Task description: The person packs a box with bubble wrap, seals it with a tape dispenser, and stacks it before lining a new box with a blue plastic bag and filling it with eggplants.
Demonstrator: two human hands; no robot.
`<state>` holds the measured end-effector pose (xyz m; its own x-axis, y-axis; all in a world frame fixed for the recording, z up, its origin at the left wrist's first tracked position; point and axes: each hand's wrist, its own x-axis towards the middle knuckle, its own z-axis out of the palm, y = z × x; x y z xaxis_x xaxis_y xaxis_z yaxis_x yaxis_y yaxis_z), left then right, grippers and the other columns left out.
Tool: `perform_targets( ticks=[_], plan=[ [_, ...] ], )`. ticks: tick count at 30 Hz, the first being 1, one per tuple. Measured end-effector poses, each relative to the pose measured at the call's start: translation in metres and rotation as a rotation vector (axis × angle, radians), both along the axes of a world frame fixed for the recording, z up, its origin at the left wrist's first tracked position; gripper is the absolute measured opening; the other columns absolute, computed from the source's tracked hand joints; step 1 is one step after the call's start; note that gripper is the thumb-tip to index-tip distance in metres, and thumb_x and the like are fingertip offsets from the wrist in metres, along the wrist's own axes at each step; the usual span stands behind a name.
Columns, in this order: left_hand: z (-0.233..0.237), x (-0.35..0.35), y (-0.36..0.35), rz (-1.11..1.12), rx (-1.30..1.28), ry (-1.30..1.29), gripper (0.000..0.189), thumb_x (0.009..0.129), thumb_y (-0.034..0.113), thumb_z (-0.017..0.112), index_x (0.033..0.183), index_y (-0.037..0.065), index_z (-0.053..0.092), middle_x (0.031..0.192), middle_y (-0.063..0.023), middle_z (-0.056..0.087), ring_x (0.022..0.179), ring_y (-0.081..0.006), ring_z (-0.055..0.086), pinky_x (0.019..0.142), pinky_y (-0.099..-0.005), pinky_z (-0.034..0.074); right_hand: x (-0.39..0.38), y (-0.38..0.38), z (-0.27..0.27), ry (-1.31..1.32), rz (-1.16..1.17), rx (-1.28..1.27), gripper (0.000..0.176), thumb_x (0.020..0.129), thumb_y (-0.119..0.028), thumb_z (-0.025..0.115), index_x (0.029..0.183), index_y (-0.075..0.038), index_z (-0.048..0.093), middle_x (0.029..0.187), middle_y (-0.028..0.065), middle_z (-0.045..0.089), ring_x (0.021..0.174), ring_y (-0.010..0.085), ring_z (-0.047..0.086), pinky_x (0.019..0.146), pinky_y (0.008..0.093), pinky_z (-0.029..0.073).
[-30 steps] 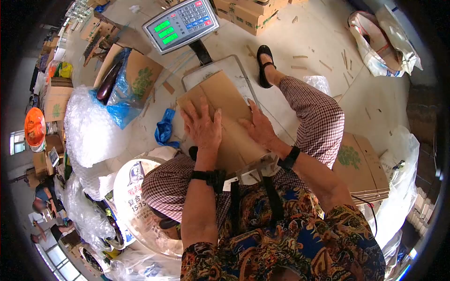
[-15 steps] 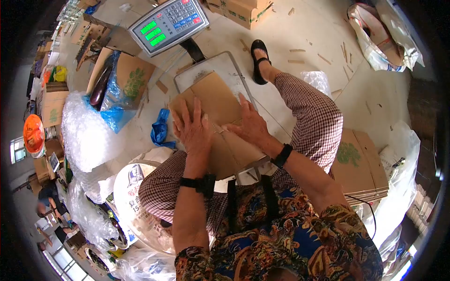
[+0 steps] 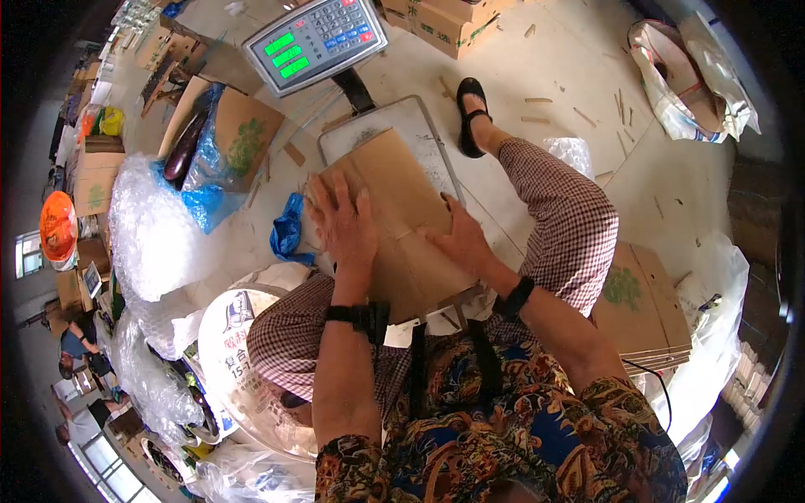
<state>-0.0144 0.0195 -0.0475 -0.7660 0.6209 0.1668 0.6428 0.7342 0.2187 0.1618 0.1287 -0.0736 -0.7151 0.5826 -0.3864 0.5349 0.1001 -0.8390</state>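
Note:
A plain brown cardboard box (image 3: 402, 189) lies tilted across the platform scale (image 3: 423, 138), close to my lap. A crease or flap seam runs over its upper face. My left hand (image 3: 348, 225) rests on the box's left part, palm down with fingers spread. On the opposite side, my right hand (image 3: 463, 241) holds the right edge, its thumb on the top face and its fingers curled over the side. Whatever is inside the box is hidden.
The scale's lit display (image 3: 314, 42) stands beyond the platform. At left are an open carton (image 3: 243, 138) with an eggplant (image 3: 186, 147), bubble wrap (image 3: 155, 235) and a blue plastic bag (image 3: 288, 230). Flattened cartons (image 3: 641, 302) are stacked at right, and a white sack (image 3: 679, 80) lies farther off.
My right hand has slid outward and down to the box's right edge, uncovering more of the top face. My left hand stays on the left part. The view has shifted slightly.

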Motion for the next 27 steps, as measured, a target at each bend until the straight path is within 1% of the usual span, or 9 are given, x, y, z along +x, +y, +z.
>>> perform_targets(
  ticks=[3,5,9,11,14,19,22,24,27],
  plan=[
    [0.005,-0.007,0.009,0.029,-0.057,-0.012,0.056,0.092,0.042,0.044,0.143,0.022,0.034,0.153,-0.0128,0.015,0.138,-0.0432,0.016,0.1,-0.0575,0.033,-0.012,0.005,0.009,-0.023,-0.017,0.039,0.098,0.074,-0.051,0.07,0.142,0.0,0.022,0.132,0.0274,0.043,0.12,0.0393,0.046,0.097,0.048,0.04],
    [0.005,-0.005,0.007,0.036,-0.062,-0.032,0.057,0.091,0.041,0.049,0.142,0.021,0.034,0.152,-0.0135,0.019,0.138,-0.0429,0.016,0.103,-0.0561,0.03,-0.02,0.004,0.005,0.021,0.067,0.526,0.099,0.074,-0.052,0.069,0.143,-0.002,0.02,0.13,0.0272,0.044,0.116,0.043,0.048,0.096,0.0512,0.04],
    [0.007,-0.021,0.015,-0.109,-0.152,0.132,0.061,0.088,0.038,0.054,0.142,0.019,0.033,0.151,-0.0139,0.022,0.137,-0.0432,0.016,0.106,-0.054,0.025,-0.075,0.027,0.013,0.064,0.044,0.565,0.101,0.073,-0.053,0.07,0.143,-0.003,0.018,0.128,0.027,0.046,0.11,0.0463,0.051,0.093,0.0528,0.042],
    [0.023,-0.026,0.03,-0.195,-0.038,0.042,0.059,0.091,0.033,0.052,0.143,0.014,0.032,0.149,-0.0168,0.026,0.136,-0.0453,0.019,0.107,-0.0563,0.02,-0.081,0.031,0.022,-0.13,0.073,0.329,0.102,0.072,-0.055,0.07,0.143,-0.003,0.018,0.126,0.0271,0.047,0.105,0.045,0.054,0.088,0.0507,0.045],
    [0.042,-0.03,0.069,-0.27,0.104,0.159,0.063,0.087,0.033,0.058,0.142,0.014,0.033,0.146,-0.0148,0.032,0.136,-0.0394,0.023,0.108,-0.0515,0.021,-0.073,0.037,0.012,-0.054,0.063,0.315,0.101,0.072,-0.054,0.07,0.143,-0.003,0.019,0.123,0.0285,0.049,0.103,0.0435,0.057,0.084,0.0495,0.048],
    [0.003,-0.037,0.054,-0.243,-0.039,0.112,0.06,0.089,0.033,0.056,0.141,0.012,0.034,0.144,-0.0152,0.036,0.134,-0.0376,0.028,0.107,-0.0496,0.023,-0.076,0.033,0.021,-0.129,0.036,0.266,0.101,0.073,-0.054,0.069,0.142,0.001,0.02,0.122,0.0291,0.05,0.102,0.0441,0.057,0.084,0.0484,0.049],
    [0.01,-0.042,0.057,-0.228,-0.052,0.106,0.058,0.091,0.034,0.053,0.141,0.01,0.035,0.143,-0.0156,0.037,0.132,-0.0368,0.032,0.107,-0.0481,0.025,-0.079,0.032,0.023,-0.18,0.084,0.202,0.108,0.069,-0.054,0.073,0.143,0.0,0.016,0.131,0.027,0.044,0.11,0.0448,0.052,0.089,0.0492,0.047],
    [0.008,-0.042,0.056,-0.233,-0.057,0.058,0.058,0.091,0.034,0.053,0.14,0.01,0.035,0.142,-0.0155,0.038,0.132,-0.036,0.033,0.106,-0.0477,0.025,-0.068,0.018,0.022,-0.024,0.094,0.486,0.119,0.06,-0.054,0.079,0.145,-0.003,0.012,0.139,0.025,0.034,0.119,0.0451,0.045,0.094,0.0508,0.043],
    [0.006,-0.041,0.055,-0.214,-0.003,0.081,0.057,0.091,0.036,0.052,0.14,0.011,0.036,0.141,-0.0159,0.039,0.131,-0.0348,0.034,0.106,-0.0466,0.026,-0.056,0.004,0.027,-0.057,0.092,0.469,0.128,0.053,-0.055,0.083,0.146,-0.006,0.009,0.145,0.023,0.026,0.122,0.0442,0.041,0.095,0.0533,0.041]
  ],
)
